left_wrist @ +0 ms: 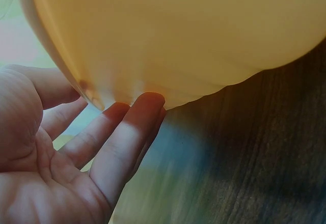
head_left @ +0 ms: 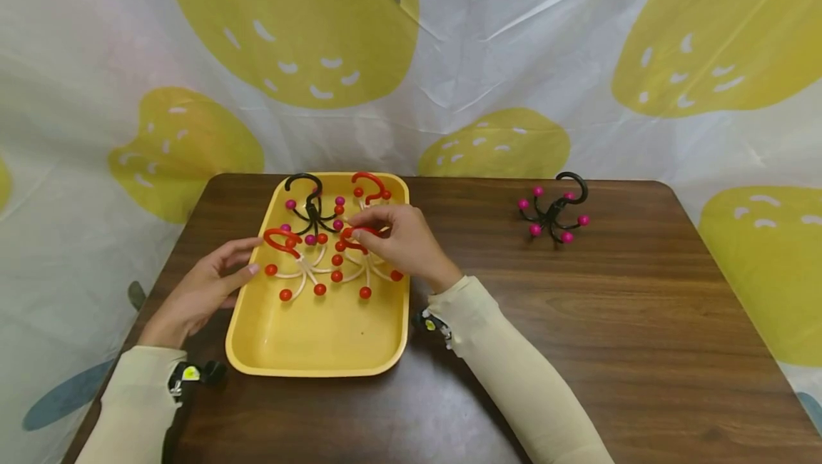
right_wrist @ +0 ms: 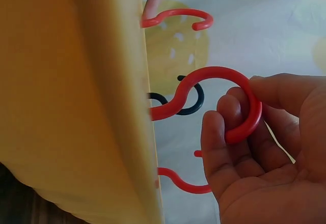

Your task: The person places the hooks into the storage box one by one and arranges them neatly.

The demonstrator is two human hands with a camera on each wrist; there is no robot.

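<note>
In the head view, a yellow tub [head_left: 317, 339] contains three red-hooked pieces with white legs and red ball tips, and one black-hooked piece [head_left: 312, 213] with magenta balls. My right hand [head_left: 404, 243] pinches the red hook [right_wrist: 216, 72] of the right-hand piece between thumb and fingers, above the tub. The hook's legs are down inside the tub. My left hand [head_left: 208, 289] grips the tub's left rim; in the left wrist view its fingers touch the outer wall [left_wrist: 193, 40]. The left red-hooked piece [head_left: 302, 264] lies close to that hand.
Another black-hooked piece [head_left: 551, 215] with magenta balls stands on the brown wooden table [head_left: 578, 321], at the back right. A lemon-print cloth [head_left: 488, 43] hangs behind the table. The third red hook [head_left: 371, 182] is at the tub's back right corner.
</note>
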